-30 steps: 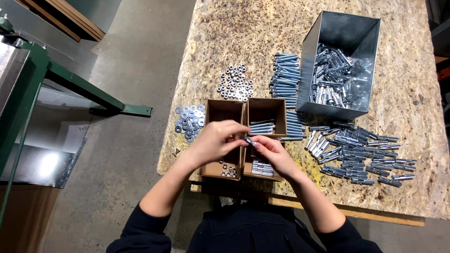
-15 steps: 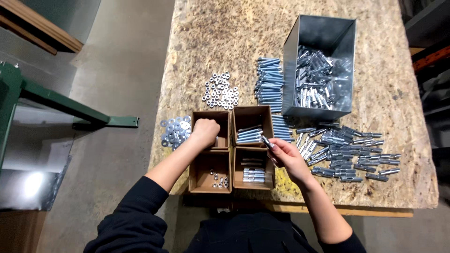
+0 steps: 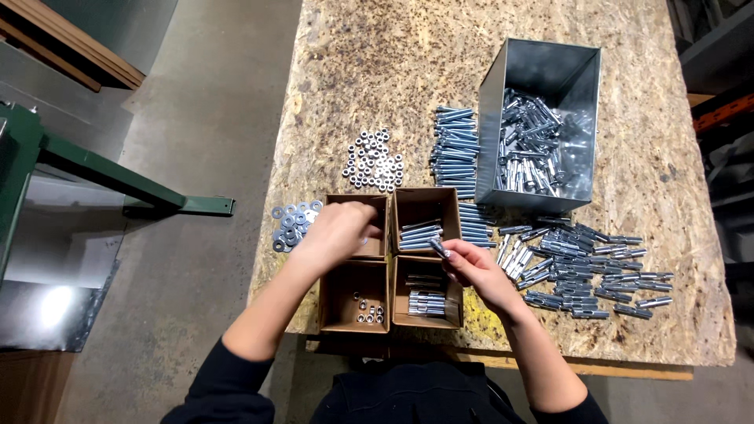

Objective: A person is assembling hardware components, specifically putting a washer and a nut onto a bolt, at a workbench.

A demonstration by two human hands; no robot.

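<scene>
Four cardboard boxes sit on the tabletop. Right hand pinches a bolt above them; left hand reaches into the far-left box, grip hidden.

1. The four-compartment cardboard box sits at the near edge of the table.
2. Washers lie just left of the box.
3. Nuts lie just behind it.
4. Stacked bolts lie behind its right half.
5. The metal bin stands right of those bolts, behind and right of the box.
6. Loose anchors spread right of the box.
</scene>
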